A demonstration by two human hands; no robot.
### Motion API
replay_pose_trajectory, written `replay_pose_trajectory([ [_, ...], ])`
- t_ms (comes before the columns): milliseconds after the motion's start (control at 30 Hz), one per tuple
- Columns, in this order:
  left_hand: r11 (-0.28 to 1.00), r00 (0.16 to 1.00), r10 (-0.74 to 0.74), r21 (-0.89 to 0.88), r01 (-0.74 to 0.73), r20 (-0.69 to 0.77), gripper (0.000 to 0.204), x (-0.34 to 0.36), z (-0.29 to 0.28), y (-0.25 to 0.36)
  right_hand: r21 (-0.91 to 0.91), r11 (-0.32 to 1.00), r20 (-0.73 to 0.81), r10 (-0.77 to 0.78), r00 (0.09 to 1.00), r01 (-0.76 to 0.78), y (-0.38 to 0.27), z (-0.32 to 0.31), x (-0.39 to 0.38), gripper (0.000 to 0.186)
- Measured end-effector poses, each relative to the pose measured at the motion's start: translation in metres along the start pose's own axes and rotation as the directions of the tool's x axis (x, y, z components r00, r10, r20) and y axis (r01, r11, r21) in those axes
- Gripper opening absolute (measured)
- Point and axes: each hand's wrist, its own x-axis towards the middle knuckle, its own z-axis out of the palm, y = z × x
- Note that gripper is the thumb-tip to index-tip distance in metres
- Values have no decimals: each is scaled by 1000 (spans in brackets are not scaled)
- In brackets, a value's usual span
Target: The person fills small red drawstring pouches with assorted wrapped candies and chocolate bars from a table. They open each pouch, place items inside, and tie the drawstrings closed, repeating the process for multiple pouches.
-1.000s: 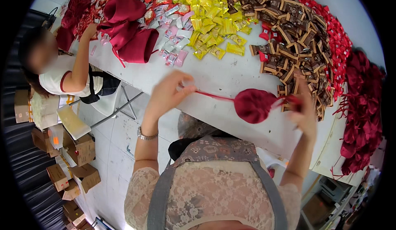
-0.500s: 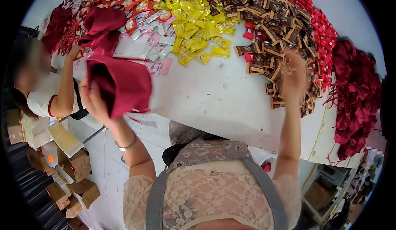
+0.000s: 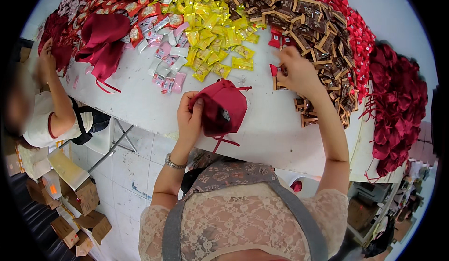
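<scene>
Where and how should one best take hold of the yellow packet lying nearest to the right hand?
Probably pinch the yellow packet by its right end, coming from the side of the right hand: it lies flat, and that end faces bare tabletop.

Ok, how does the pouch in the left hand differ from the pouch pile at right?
The held pouch is single, gripped by the left hand, mouth open; the pouch pile is many pouches heaped together. The held pouch is near the picture's middle, the pouch pile toward its right edge. Both are dark red.
</scene>
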Motion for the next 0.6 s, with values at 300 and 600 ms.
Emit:
replay_pose_trajectory([
  [300,998,1000,6,67,-7,18,12,2,2,-7,391,871,61,297,953,-297,-18,2,45,26],
  [600,995,997,-77,68,76,1,12,2,-4,-9,415,804,495,193,847,-426,-7,29,107,33],
])
